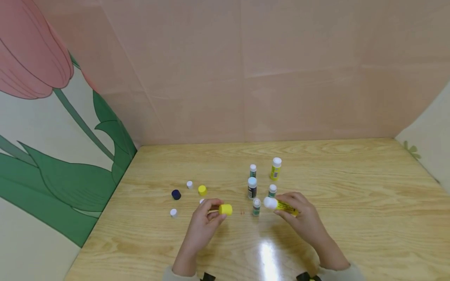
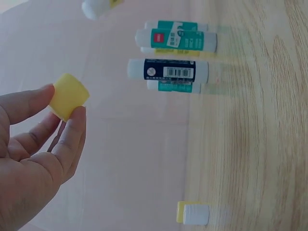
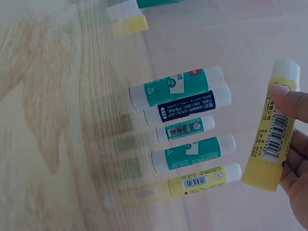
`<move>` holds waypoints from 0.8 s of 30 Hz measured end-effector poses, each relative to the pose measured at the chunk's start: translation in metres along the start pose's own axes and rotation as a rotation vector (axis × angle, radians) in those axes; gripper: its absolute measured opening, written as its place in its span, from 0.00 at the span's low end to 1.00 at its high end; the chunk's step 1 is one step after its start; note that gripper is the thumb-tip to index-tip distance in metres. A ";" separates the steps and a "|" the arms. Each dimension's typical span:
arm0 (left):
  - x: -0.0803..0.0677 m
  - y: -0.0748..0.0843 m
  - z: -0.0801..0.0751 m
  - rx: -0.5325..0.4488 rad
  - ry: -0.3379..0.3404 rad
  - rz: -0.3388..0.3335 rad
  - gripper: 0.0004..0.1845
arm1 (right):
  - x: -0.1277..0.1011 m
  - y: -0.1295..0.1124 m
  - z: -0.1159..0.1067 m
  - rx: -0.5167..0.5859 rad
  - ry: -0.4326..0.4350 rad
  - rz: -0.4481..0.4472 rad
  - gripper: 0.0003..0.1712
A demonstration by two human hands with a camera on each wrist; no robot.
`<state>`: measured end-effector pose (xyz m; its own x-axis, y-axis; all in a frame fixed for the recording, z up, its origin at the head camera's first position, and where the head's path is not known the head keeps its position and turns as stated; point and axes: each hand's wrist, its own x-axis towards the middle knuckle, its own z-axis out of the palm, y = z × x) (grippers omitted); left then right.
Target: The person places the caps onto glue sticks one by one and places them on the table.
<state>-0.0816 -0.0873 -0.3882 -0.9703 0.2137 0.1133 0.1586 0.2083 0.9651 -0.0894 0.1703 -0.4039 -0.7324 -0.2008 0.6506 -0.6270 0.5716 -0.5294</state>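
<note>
My left hand pinches a loose yellow cap between thumb and fingers just above the wooden table. In the left wrist view the yellow cap sits at my fingertips. My right hand grips a yellow glue stick, lying sideways with its white end pointing left toward the cap. In the right wrist view the yellow glue stick shows a barcode, with a fingertip resting on it. A short gap separates cap and stick.
Several capless glue sticks stand upright between and behind my hands, among them a dark-labelled one, a yellow one and a green one. Loose caps lie to the left: dark blue, yellow, white. Walls enclose the table.
</note>
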 end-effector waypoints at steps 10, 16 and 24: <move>0.000 0.002 0.002 -0.017 -0.010 -0.007 0.15 | -0.002 0.005 0.003 0.028 -0.014 -0.014 0.24; -0.001 0.005 0.004 -0.034 -0.016 -0.005 0.16 | -0.001 0.001 0.004 0.012 -0.022 -0.006 0.24; -0.002 0.006 0.007 -0.043 -0.022 -0.012 0.16 | 0.000 -0.004 0.003 -0.009 -0.027 0.002 0.24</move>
<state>-0.0777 -0.0799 -0.3844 -0.9678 0.2323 0.0975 0.1390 0.1695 0.9757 -0.0876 0.1652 -0.4037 -0.7407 -0.2205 0.6346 -0.6228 0.5794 -0.5257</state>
